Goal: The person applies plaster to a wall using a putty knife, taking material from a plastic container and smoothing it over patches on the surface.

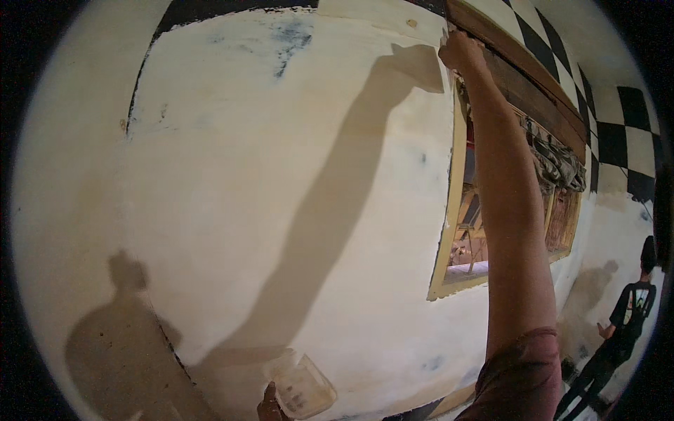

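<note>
Up at the top right, my right hand is closed on a flat scraper, seen almost edge-on against the wall beside the window's upper corner. Its broad straight-edged shadow falls on the wall just left of it. At the bottom, my left hand grips the side of a clear plastic tub, tilted, with pale smears inside. Most of that hand is cut off by the lower edge. The wall carries a pale, uneven coat with dark patches showing through near the top.
A yellow-framed window is set in the wall at right, under a brown wooden beam. Dark cloth hangs at the window. Black and white checks cover the upper far wall. Another person in dark clothes stands at far right.
</note>
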### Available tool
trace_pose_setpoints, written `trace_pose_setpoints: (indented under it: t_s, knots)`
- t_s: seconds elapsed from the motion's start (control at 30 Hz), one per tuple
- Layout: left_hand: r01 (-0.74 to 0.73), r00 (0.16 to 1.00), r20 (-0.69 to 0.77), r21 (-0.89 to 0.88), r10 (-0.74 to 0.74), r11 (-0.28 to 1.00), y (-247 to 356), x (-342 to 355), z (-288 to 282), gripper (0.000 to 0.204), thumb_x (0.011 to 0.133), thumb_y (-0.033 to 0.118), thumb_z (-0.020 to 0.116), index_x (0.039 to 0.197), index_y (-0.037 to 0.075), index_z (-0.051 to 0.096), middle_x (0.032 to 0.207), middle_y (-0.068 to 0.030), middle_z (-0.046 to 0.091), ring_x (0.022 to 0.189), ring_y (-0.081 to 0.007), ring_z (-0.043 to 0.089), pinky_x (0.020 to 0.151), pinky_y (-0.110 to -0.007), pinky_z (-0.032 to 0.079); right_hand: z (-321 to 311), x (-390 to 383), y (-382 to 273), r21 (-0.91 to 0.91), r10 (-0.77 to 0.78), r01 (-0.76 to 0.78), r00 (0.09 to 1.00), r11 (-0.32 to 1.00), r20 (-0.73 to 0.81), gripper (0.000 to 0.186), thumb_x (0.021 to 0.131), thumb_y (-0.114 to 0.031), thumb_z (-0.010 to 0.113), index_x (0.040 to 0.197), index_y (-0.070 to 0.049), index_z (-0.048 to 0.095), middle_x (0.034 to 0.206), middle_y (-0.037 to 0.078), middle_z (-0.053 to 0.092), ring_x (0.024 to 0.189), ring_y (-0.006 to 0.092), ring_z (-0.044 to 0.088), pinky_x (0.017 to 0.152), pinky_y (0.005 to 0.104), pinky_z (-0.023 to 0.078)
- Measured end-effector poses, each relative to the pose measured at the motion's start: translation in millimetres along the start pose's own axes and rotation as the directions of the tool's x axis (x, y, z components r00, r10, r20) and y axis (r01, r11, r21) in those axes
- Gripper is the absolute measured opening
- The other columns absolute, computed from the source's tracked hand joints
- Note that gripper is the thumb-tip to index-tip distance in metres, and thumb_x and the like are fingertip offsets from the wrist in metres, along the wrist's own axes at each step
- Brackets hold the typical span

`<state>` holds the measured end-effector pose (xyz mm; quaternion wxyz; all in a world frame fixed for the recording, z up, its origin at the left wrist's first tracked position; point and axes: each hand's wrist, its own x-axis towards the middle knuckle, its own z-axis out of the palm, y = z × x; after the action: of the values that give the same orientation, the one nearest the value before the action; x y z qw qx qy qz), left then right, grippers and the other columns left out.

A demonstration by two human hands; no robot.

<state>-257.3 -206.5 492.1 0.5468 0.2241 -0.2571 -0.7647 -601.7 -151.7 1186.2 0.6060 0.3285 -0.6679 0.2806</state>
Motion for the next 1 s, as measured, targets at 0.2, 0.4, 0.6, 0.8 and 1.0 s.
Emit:
trace_pose_setpoints:
  t_s: [0.2,0.4,0.6,0.8,1.0]
  knots:
    - [0.004,0.996,-0.094,-0.050,-0.008,0.999,20.8,-2.1,-15.5,0.047,0.097,0.034,0.051,0.133,0.004,0.048,0.122,-0.0142,0.059,0.106,-0.0328,0.059,0.086,-0.048,0.053,3.1,-22.9,-75.1,0.234,0.060,-0.054,0.998,0.971,-0.019,0.034,0.078,-0.023,0.063,0.107,-0.007,0.065,0.111,0.022,0.064,0.105,0.0389,0.062,0.088,0.0467,0.052]
    - [-0.042,0.999,0.005,-0.142,0.043,0.989,25.0,14.2,-53.3,0.043,0.098,0.032,0.049,0.131,0.004,0.049,0.120,-0.0138,0.060,0.106,-0.0291,0.060,0.086,-0.047,0.053,-19.5,-55.1,-149.0,0.209,-0.159,0.178,0.982,0.962,-0.104,0.025,0.084,-0.018,0.056,0.101,-0.004,0.067,0.107,0.021,0.065,0.095,0.0400,0.065,0.082,0.0469,0.054]
    - [0.034,0.995,-0.089,-0.219,-0.055,0.975,42.6,-13.0,-21.1,0.043,0.098,0.031,0.050,0.131,0.004,0.049,0.120,-0.0133,0.060,0.107,-0.0287,0.060,0.087,-0.046,0.053,-14.9,-51.3,-100.7,0.005,-0.355,0.383,0.860,0.924,-0.367,0.021,0.091,-0.022,0.054,0.095,-0.006,0.068,0.097,0.014,0.067,0.084,0.0357,0.066,0.073,0.0464,0.055]
    - [0.017,0.998,-0.053,-0.127,-0.024,0.992,38.1,-9.4,-26.3,0.044,0.098,0.032,0.049,0.133,0.006,0.047,0.124,-0.0143,0.058,0.110,-0.0308,0.058,0.089,-0.049,0.052,32.3,-92.3,-67.1,0.000,-0.514,0.539,0.804,0.843,-0.299,0.014,0.081,-0.006,0.057,0.091,-0.009,0.066,0.090,0.010,0.068,0.091,0.0284,0.064,0.073,0.0390,0.056]
    - [-0.028,0.999,-0.041,-0.050,0.026,0.998,37.7,-10.4,-33.5,0.045,0.098,0.032,0.049,0.135,0.007,0.045,0.128,-0.0154,0.056,0.112,-0.0329,0.056,0.092,-0.051,0.050,-11.7,-104.8,-40.9,0.066,-0.341,0.351,0.931,0.934,-0.131,0.034,0.081,-0.006,0.052,0.106,-0.018,0.070,0.091,0.011,0.070,0.084,0.0294,0.068,0.076,0.0416,0.056]
